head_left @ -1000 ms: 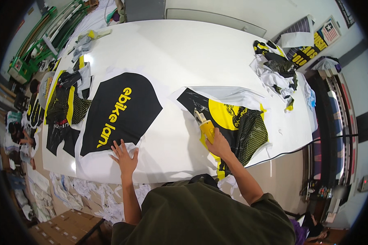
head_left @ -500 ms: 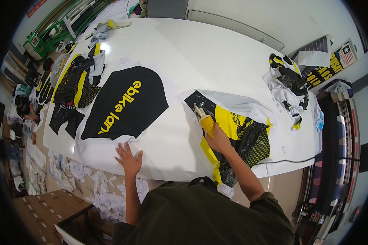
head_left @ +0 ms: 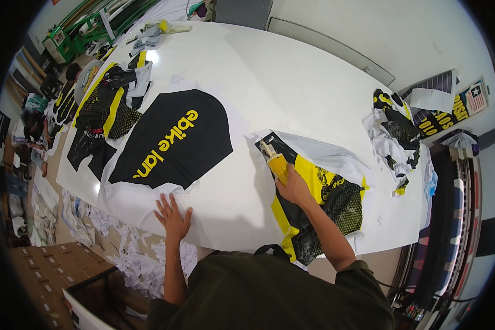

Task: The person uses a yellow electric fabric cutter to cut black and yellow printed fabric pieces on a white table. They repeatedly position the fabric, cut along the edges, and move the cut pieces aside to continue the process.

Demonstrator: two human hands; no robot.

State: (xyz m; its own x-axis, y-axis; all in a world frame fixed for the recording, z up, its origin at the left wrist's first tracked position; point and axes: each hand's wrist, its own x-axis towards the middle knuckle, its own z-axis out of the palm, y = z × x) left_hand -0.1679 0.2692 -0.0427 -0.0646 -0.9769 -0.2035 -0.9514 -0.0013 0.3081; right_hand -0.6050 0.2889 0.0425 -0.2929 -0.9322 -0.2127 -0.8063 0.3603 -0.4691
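Note:
My left hand (head_left: 174, 219) lies flat with fingers spread on the white margin below a large black fabric panel (head_left: 195, 124) with yellow lettering. My right hand (head_left: 295, 190) is wrapped round the yellow body of a handheld electric fabric cutter (head_left: 279, 166). The cutter's pale metal head points away from me, over the black upper left corner of a yellow, black and white printed fabric piece (head_left: 341, 212). Whether its blade touches the cloth I cannot tell. The rest of that piece spreads under my right forearm toward the table's near edge.
The white table (head_left: 291, 71) carries a heap of black and yellow pieces (head_left: 113, 110) at left and another heap (head_left: 393, 129) at right. Grey cloth (head_left: 147, 38) lies at the far left. White scraps (head_left: 140, 269) cover the floor near a brown carton stack (head_left: 44, 275). People sit further left.
The whole view has turned and shifted slightly. The black cord at right, earlier across the table's edge, now hangs lower beside it. My hands keep nearly the same places on the cloth.

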